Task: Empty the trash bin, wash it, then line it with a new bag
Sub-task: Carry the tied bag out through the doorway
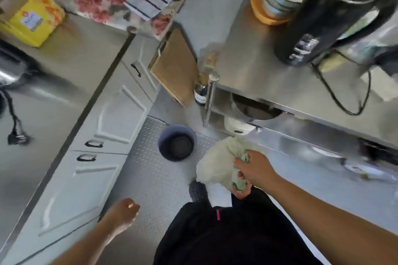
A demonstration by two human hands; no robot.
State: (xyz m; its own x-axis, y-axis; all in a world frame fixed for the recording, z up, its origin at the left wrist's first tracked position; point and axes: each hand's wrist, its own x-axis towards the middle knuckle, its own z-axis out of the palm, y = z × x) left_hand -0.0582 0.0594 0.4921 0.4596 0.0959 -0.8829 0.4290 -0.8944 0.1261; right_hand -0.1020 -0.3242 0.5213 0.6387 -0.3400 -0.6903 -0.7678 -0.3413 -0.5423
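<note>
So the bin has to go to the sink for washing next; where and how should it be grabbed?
Take the trash bin by its top rim, coming straight down from above. It stands upright on the floor with its mouth open and looks empty, so fingers can likely hook over the edge. The left hand holds nothing; the right hand grips the bag.

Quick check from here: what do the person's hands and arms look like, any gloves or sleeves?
Both hands are bare: no gloves on the left hand or the right hand. Both forearms are uncovered as far as the frame shows, with no sleeves, watch or bands visible. No rings can be made out.
</note>
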